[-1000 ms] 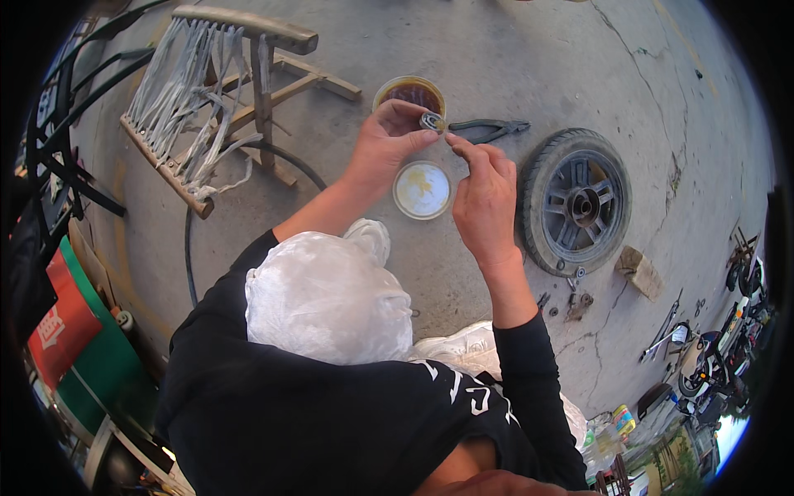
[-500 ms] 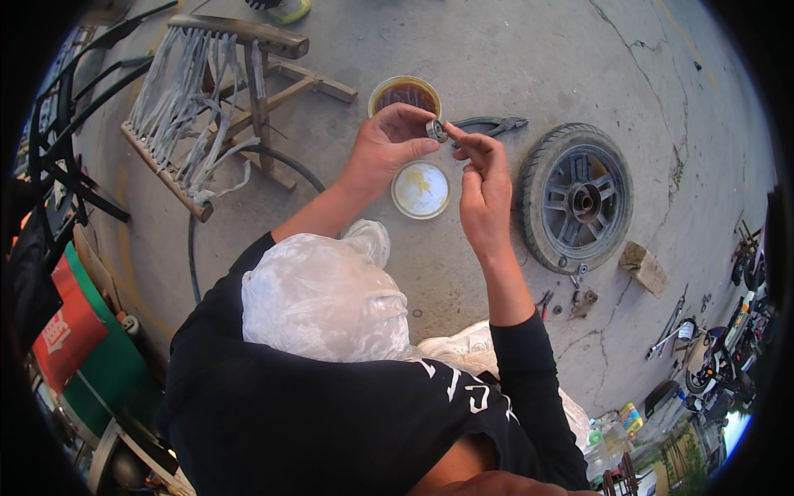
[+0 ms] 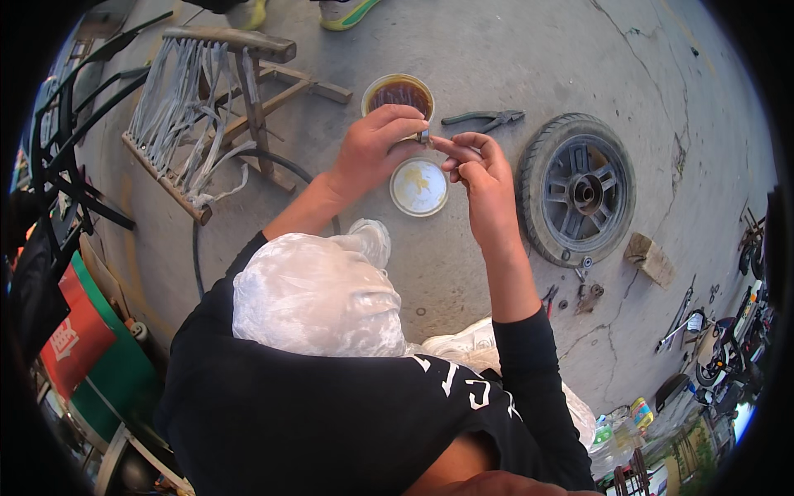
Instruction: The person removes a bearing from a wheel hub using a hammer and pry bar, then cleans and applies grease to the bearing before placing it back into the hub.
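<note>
My left hand (image 3: 368,153) pinches a small metal bearing (image 3: 424,137) between thumb and fingers, tilted on edge. From the other side, my right hand (image 3: 490,182) reaches the bearing with its index finger; its other fingers are apart and partly curled, gripping nothing. Just beyond my left hand stands a round tub (image 3: 365,99) of dark brown grease, partly hidden by that hand. Below the two hands lies a round white lid (image 3: 420,190) with yellowish smears. A pair of pliers (image 3: 488,120) rests on the concrete past my right hand.
A wheel with tyre (image 3: 538,194) lies at right, with a wooden block (image 3: 648,260) and small metal parts (image 3: 589,298) near it. At left stands a wooden folding stool (image 3: 273,51) with frayed strips, beside a black hose (image 3: 197,248). Another person's shoe (image 3: 349,15) shows at the top.
My left hand has turned the bearing more edge-on and lowered it slightly. My right hand has dropped a little and shifted right. A second shoe of the other person has come into view.
</note>
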